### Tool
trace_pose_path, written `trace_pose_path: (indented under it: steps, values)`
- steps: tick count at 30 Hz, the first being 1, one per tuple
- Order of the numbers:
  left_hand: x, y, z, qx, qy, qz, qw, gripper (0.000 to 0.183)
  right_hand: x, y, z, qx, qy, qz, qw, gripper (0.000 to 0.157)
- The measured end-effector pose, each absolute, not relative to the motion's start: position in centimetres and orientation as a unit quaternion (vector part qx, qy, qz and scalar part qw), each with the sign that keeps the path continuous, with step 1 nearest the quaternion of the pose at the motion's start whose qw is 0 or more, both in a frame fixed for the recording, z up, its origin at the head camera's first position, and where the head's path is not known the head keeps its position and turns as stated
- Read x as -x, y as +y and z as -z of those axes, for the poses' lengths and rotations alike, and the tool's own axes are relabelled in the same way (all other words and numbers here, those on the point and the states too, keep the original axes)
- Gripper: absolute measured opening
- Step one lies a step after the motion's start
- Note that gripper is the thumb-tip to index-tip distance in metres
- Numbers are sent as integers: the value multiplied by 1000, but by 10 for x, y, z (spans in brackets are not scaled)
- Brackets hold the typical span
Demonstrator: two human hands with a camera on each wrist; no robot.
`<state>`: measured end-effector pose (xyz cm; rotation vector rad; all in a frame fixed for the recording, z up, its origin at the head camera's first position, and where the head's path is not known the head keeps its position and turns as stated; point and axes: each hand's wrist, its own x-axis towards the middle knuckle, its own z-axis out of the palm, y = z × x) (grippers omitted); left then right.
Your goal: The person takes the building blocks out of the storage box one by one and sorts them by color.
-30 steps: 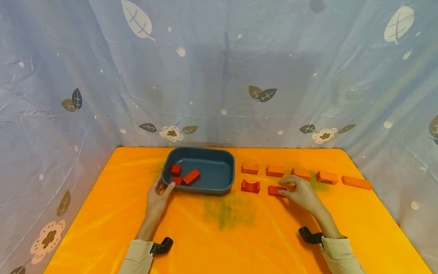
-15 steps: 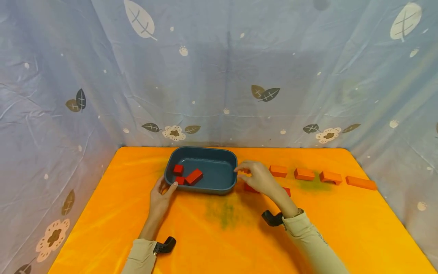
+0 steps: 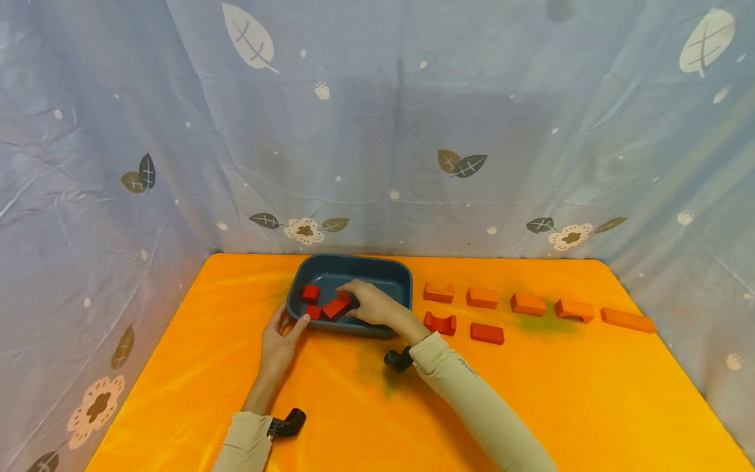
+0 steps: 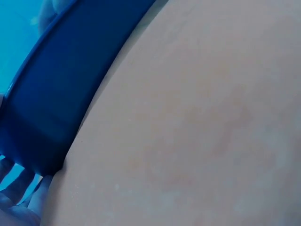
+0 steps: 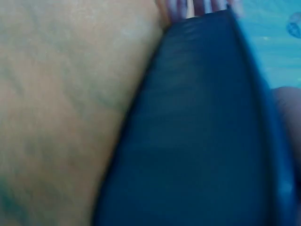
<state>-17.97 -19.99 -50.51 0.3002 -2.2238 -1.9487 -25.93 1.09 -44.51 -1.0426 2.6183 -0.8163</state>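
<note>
A dark blue rectangular tray [image 3: 354, 330] stands on the table left of centre. My left hand [image 3: 280, 341] grips its near left corner, thumb over the rim and fingers along the outside. In the left wrist view, those fingers [image 4: 21, 188] lie round the tray's corner. My right hand [image 3: 373, 305] reaches over the near wall into the tray and pinches a red rectangular block [image 3: 337, 306] by its right end. Left of it in the tray lie two small red blocks, a rear cube [image 3: 310, 293] and a front one [image 3: 314, 312].
Right of the tray, a back row runs from an orange notched block [image 3: 439, 292] through several orange blocks to a long orange bar [image 3: 628, 320]. In front lie a red notched block [image 3: 440, 323] and a red block [image 3: 486, 333]. A patterned curtain [image 3: 401, 131] surrounds the yellow-covered table [image 3: 330, 406].
My right hand has left the red block in the front row, moved left and entered the tray, taking hold of the red block there. The left hand keeps its grip on the tray.
</note>
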Motion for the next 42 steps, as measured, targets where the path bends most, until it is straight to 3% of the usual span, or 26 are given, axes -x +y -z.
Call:
trace_pose_path:
  steps: [9, 16, 21, 31, 42]
  values:
    - [180, -199, 508, -104, -748, 650, 81, 63, 268, 10, 460, 352, 887, 289, 78, 34]
    - [168, -195, 475, -103, -746, 655, 66, 62, 265, 31, 445, 345, 878, 329, 33, 23]
    - [177, -201, 496, -109, -739, 662, 67, 65, 261, 59, 433, 330, 872, 363, 13, 22]
    - [179, -197, 511, -90, -746, 655, 81, 67, 252, 189, 428, 221, 836, 501, 39, 31]
    - [179, -199, 508, -89, -740, 661, 85, 65, 194, 330, 459, 110, 839, 533, 4, 41]
